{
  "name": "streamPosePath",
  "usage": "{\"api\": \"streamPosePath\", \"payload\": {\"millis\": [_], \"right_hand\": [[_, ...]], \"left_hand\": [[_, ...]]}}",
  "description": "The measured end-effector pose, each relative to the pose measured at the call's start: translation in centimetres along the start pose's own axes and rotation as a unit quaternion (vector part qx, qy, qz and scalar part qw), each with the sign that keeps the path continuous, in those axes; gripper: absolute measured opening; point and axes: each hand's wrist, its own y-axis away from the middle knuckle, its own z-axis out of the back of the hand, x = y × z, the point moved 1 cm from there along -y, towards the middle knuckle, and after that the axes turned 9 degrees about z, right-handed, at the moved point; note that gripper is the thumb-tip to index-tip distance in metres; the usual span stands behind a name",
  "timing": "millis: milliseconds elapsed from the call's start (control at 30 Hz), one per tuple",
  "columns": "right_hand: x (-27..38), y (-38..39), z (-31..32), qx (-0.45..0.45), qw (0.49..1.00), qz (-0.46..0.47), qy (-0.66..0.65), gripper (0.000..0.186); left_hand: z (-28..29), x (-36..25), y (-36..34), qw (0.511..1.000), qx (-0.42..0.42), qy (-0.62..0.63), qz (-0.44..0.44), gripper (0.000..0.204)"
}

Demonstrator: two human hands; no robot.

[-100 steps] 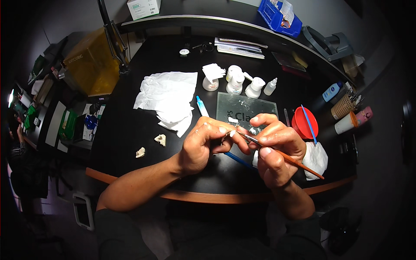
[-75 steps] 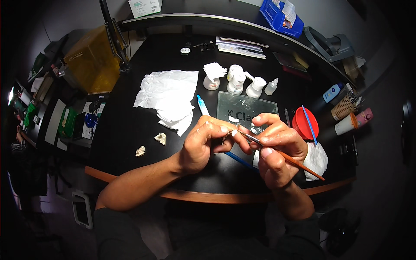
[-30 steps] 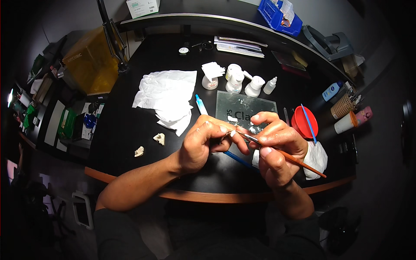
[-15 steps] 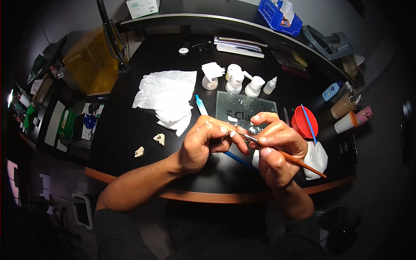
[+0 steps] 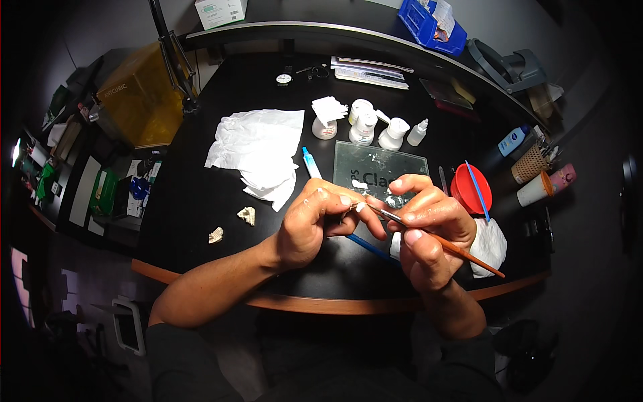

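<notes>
My right hand (image 5: 439, 224) is closed around a slim paintbrush (image 5: 462, 250) with a reddish-brown wooden handle. The brush slants up and left, its tip end by the fingertips of my left hand (image 5: 313, 218). Those fingers pinch something small and pale, mostly hidden and too small to name. White residue shows on the fingers of both hands. Below them, partly covered, is a glass slab (image 5: 378, 159) with white smears and dabs. Two beige, tooth-model-like pieces, one upper (image 5: 246, 215) and one lower (image 5: 215, 234), rest on the black table left of my hands.
White tissue (image 5: 258, 144) is spread at the left, near a blue-and-white pen-like tube (image 5: 310, 162). Behind the slab stand several white bottles (image 5: 394, 134). A red bowl (image 5: 471, 191) with a blue stick (image 5: 477, 189) across it sits right, above crumpled tissue (image 5: 490, 248). Papers (image 5: 372, 72) lie at the back.
My right fingers and the brush have shifted very slightly. My left hand keeps almost the same place, and the things on the table are unmoved.
</notes>
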Motion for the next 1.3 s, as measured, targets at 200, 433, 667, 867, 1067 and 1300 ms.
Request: {"api": "streamPosePath", "payload": {"millis": [200, 433, 667, 867, 1067, 1300], "right_hand": [[0.0, 0.0, 0.0, -0.002, 1.000, -0.001, -0.002, 0.012], [-0.3, 0.2, 0.2, 0.007, 1.000, 0.004, -0.001, 0.011], [-0.1, 0.1, 0.1, -0.001, 1.000, -0.001, -0.020, 0.011], [-0.1, 0.1, 0.4, 0.001, 1.000, 0.009, 0.008, 0.012], [0.2, 0.0, 0.2, -0.060, 0.996, -0.065, -0.029, 0.012], [0.1, 0.0, 0.3, -0.059, 0.996, -0.068, -0.025, 0.010]], "left_hand": [[-0.4, -0.3, 0.1, 1.000, -0.022, 0.013, 0.004, 0.058], [-0.5, -0.3, 0.1, 0.999, -0.024, 0.020, 0.006, 0.059], [-0.5, -0.4, 0.1, 0.999, -0.030, 0.016, 0.008, 0.059], [-0.5, -0.4, 0.0, 0.999, -0.027, 0.016, 0.014, 0.057], [-0.5, -0.9, -0.2, 1.000, 0.020, -0.011, -0.005, 0.053], [-0.7, -1.4, -0.1, 0.999, -0.005, -0.025, 0.033, 0.054]]}}
